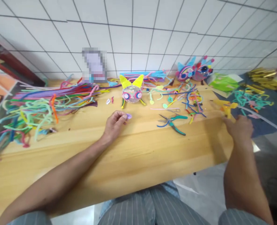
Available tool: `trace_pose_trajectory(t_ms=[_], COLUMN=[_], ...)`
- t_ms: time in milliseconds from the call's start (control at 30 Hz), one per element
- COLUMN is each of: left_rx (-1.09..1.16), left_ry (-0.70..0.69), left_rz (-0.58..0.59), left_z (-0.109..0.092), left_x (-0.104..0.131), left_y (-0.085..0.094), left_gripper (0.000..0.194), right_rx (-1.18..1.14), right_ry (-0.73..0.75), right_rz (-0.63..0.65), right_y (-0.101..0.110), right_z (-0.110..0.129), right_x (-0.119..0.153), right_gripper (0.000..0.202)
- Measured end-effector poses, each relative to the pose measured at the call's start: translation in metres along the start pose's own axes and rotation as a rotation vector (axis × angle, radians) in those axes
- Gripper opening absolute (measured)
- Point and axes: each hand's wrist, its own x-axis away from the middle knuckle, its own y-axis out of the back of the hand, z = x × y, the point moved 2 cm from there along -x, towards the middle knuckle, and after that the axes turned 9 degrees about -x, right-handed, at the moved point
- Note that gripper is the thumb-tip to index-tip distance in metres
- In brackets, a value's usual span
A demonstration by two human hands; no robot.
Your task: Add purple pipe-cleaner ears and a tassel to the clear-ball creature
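My left hand (115, 125) is closed in a pinch on a small purple piece (128, 116), just above the middle of the table. Over at the table's right end, my right hand (240, 128) is wrapped round a yellow glue gun (226, 108), its nozzle pointing left. Beyond my left hand stands a clear round creature figure (131, 94) with yellow ears, pink-and-blue eyes and dark legs with yellow tips. Teal-handled pliers (172, 122) lie open between my hands. A small white piece (108, 101) and a red twisted bit (112, 99) rest left of the figure.
Pipe cleaners pile up on the left (42, 106); loose pieces (194, 100) scatter at centre right. Two decorated figures (185, 73) stand by the tiled wall (147, 40). A green packet (225, 82) and teal scraps (253, 101) lie at the right. A blurred-out upright object (95, 65) stands behind.
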Motion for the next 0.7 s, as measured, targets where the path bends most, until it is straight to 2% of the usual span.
trace_pose_trajectory(t_ms=[33, 67, 133, 200, 267, 333, 433, 500, 600, 700], left_rx=[0.018, 0.036, 0.072, 0.103, 0.121, 0.128, 0.121, 0.093, 0.000, -0.128], left_ry=[-0.003, -0.006, -0.011, -0.008, 0.003, 0.009, 0.005, 0.003, 0.001, -0.019], left_rz=[-0.006, -0.011, -0.029, -0.044, -0.051, -0.055, -0.058, -0.054, -0.055, -0.038], left_z=[-0.001, -0.002, -0.004, -0.008, -0.015, -0.023, -0.033, -0.037, -0.037, -0.034], left_x=[-0.001, -0.001, -0.003, -0.005, -0.008, -0.012, -0.022, -0.032, -0.053, -0.078], left_y=[0.000, 0.001, 0.003, 0.005, 0.009, 0.015, 0.027, 0.036, 0.050, 0.061], left_gripper=[0.036, 0.037, 0.039, 0.040, 0.040, 0.038, 0.034, 0.028, 0.018, 0.011], right_rx=[0.116, 0.188, 0.141, 0.006, -0.109, -0.236, -0.391, -0.486, -0.601, -0.663], right_ry=[0.046, 0.090, 0.182, 0.278, 0.382, 0.412, 0.329, 0.272, 0.223, 0.203], right_rz=[-0.133, -0.172, -0.017, 0.188, 0.360, 0.497, 0.613, 0.662, 0.705, 0.708], right_y=[-0.002, -0.010, -0.039, -0.082, -0.131, -0.182, -0.251, -0.286, -0.317, -0.328], right_z=[0.013, 0.029, 0.073, 0.122, 0.168, 0.200, 0.223, 0.227, 0.230, 0.231], right_x=[0.012, 0.023, 0.041, 0.049, 0.048, 0.041, 0.025, 0.015, 0.008, 0.009], right_gripper=[0.041, 0.044, 0.044, 0.040, 0.050, 0.065, 0.090, 0.103, 0.109, 0.106])
